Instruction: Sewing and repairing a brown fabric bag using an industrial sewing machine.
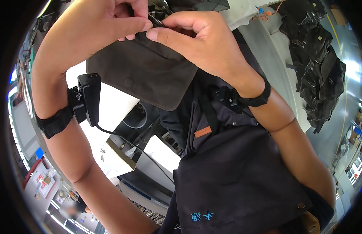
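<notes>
Slantwise, the zipper (157,22) (down rightward)

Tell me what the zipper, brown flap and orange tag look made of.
Zipper: probably metal; its teeth glint silver. Brown flap: likely matte cloth, perhaps coated; its surface shows soft creases. Orange tag: leather or imitation, by its flat, dull face; unclear which.

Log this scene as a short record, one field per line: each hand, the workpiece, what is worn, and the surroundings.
Left hand: left hand pinching cloth beside the zipper
Right hand: right hand pinching cloth at the zipper's other side, thumb tips close together
Workpiece: dark brown fabric flap hanging below the hands, round snap-like disc near its lower edge
Worn: dark apron with orange-brown label; black strapped device on left forearm
Right side: heap of dark fabric items
</notes>
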`<action>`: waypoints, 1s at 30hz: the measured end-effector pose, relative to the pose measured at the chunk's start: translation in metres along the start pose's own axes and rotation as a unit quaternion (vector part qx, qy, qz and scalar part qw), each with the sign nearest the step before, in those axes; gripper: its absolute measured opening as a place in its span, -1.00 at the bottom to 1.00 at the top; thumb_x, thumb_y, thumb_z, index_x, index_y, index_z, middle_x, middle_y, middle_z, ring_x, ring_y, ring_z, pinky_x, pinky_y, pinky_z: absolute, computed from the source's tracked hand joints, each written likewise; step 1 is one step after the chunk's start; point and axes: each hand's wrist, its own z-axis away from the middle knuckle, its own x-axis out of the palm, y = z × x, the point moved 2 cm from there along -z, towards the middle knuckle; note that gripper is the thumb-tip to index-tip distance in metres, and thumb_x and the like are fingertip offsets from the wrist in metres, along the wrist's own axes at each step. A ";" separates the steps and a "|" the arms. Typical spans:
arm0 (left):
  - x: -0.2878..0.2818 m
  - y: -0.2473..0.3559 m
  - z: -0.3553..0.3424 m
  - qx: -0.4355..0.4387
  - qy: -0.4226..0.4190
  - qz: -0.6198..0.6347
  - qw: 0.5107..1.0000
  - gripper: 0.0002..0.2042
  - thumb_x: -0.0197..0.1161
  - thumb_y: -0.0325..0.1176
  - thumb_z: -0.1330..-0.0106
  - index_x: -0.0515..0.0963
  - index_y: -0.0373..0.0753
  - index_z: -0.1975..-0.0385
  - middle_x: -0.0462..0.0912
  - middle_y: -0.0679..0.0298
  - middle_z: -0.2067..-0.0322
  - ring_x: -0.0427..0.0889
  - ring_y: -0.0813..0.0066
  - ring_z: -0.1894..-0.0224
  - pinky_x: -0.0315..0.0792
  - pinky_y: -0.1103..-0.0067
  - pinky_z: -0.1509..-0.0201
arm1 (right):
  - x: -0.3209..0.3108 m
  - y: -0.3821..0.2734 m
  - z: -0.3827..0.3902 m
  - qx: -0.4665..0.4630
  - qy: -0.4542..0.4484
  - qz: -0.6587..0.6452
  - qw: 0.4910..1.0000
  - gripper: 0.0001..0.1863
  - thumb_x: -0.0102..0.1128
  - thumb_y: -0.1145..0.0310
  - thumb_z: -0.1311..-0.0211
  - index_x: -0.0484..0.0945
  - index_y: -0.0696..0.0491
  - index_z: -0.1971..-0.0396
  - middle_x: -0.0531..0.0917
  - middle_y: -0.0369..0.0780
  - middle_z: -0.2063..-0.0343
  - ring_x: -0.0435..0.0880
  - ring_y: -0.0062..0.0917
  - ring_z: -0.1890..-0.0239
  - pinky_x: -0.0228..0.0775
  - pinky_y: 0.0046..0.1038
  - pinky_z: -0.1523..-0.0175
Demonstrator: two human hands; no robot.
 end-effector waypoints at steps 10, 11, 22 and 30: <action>0.005 0.003 0.011 0.042 0.097 -0.028 0.994 -0.89 0.35 -0.54 -0.33 0.58 -0.32 0.21 0.64 0.38 0.29 0.59 0.70 0.29 0.49 0.68 0.19 | 0.006 -0.001 0.001 -0.078 0.036 0.073 0.994 -0.74 0.32 0.29 -0.31 0.62 0.17 0.49 0.49 -0.12 0.70 0.36 -0.33 0.69 0.19 -0.35 0.52; 0.009 0.015 0.021 0.046 0.151 -0.059 0.986 -0.83 0.38 -0.51 -0.33 0.61 -0.31 0.13 0.66 0.38 0.22 0.62 0.69 0.23 0.51 0.67 0.14 | 0.007 0.000 0.002 -0.098 0.040 0.084 0.991 -0.72 0.32 0.29 -0.30 0.58 0.16 0.52 0.50 -0.10 0.69 0.37 -0.24 0.67 0.21 -0.32 0.51; 0.041 -0.042 0.044 -0.069 0.479 0.007 0.875 -0.55 0.28 -0.20 -0.48 0.49 -0.39 -0.21 0.64 -0.03 -0.05 0.61 0.17 -0.12 0.43 0.35 -0.24 | 0.011 -0.001 0.007 -0.094 0.032 0.011 0.995 -0.71 0.30 0.32 -0.36 0.51 0.14 0.53 0.42 -0.17 0.72 0.35 -0.42 0.69 0.19 -0.38 0.53; 0.029 -0.041 0.040 -0.081 0.511 -0.083 0.851 -0.65 0.24 -0.19 -0.50 0.57 -0.40 -0.01 0.70 -0.06 0.12 0.66 0.11 0.06 0.49 0.37 -0.09 | 0.020 -0.021 0.015 -0.007 -0.001 -0.174 0.985 -0.69 0.23 0.33 -0.47 0.54 0.16 0.50 0.35 -0.52 0.65 0.18 -0.89 0.56 0.01 -0.63 0.52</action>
